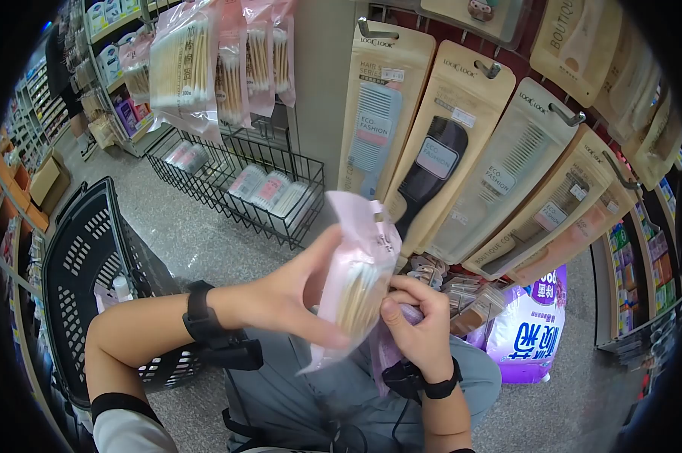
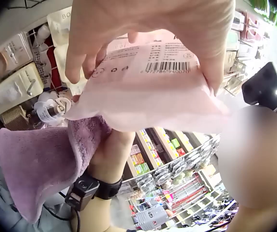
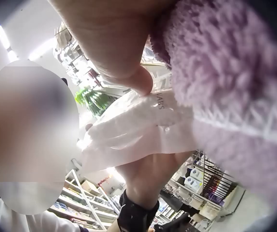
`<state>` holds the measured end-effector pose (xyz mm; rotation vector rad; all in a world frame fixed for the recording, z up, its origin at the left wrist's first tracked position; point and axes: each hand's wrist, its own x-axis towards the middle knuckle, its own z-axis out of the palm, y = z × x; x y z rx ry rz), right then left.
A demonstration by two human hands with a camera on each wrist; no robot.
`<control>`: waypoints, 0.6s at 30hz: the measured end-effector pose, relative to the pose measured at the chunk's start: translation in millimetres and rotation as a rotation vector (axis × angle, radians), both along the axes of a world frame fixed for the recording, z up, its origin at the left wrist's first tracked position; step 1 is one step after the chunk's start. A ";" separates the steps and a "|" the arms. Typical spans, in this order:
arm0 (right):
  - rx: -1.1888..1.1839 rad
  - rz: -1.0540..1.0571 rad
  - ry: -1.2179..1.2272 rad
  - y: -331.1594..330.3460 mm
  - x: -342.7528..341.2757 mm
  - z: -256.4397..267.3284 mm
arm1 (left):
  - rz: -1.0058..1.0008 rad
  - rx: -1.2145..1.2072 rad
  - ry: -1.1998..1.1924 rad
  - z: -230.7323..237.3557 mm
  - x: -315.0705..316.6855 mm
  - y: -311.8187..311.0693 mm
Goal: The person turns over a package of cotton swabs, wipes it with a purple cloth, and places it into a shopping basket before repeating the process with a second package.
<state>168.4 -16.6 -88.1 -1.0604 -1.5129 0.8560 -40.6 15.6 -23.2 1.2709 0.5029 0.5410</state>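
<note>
My left hand (image 1: pixel 299 283) grips a pink, clear-fronted pack of cotton swabs (image 1: pixel 354 291), thumb on one side and fingers on the other. The pack stands tilted in front of my chest. Its barcoded back (image 2: pixel 167 65) faces the left wrist camera. Close against the pack's right edge, my right hand (image 1: pixel 424 325) holds a fluffy purple cloth (image 2: pixel 37 164) in curled fingers. The cloth (image 3: pixel 225 58) hangs down below that hand and fills much of the right wrist view. In that same view, the right thumb (image 3: pixel 141 79) lies right at the pack's printed end.
Combs (image 1: pixel 371 140) and a black hairbrush (image 1: pixel 431 158) in packets hang on hooks ahead. More swab packs (image 1: pixel 182 60) hang at upper left, above a black wire basket (image 1: pixel 310 181). A dark shopping basket (image 1: pixel 73 257) stands at my left, a purple-white bag (image 1: pixel 522 340) at right.
</note>
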 end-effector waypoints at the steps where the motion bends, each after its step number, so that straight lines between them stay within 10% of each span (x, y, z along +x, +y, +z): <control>1: 0.002 0.003 0.003 -0.3 0.6 0.0 | 0.046 0.002 -0.002 2.4 1.0 -1.0; 11: -0.064 0.164 0.134 -25.9 -6.3 19.4 | 0.262 0.458 0.358 -19.3 6.0 9.1; 18: -0.176 0.142 0.279 -16.1 1.8 24.5 | 0.349 0.089 0.013 2.0 12.0 4.5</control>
